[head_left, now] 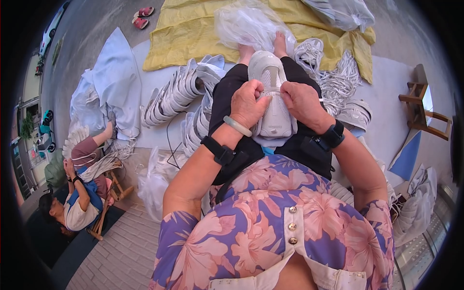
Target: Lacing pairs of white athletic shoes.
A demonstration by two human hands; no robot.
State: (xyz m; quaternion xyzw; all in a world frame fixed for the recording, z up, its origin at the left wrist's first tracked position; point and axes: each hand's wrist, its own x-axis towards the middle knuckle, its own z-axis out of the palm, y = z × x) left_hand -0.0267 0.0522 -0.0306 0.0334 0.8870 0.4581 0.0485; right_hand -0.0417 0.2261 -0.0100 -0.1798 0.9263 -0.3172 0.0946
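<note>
Across the lap (223, 101), a pale shoe (274, 118) rests, toe pointing away. Left hand (248, 100): fingers curled narrow, pinching what appears to be a lace (272, 89). Right hand (305, 105): likewise closed, opposite. Even tension from both sides, with the shoe braced steady, would probably serve best. Beyond: a heap of laces (344, 73), then a yellow sheet (181, 36).
</note>
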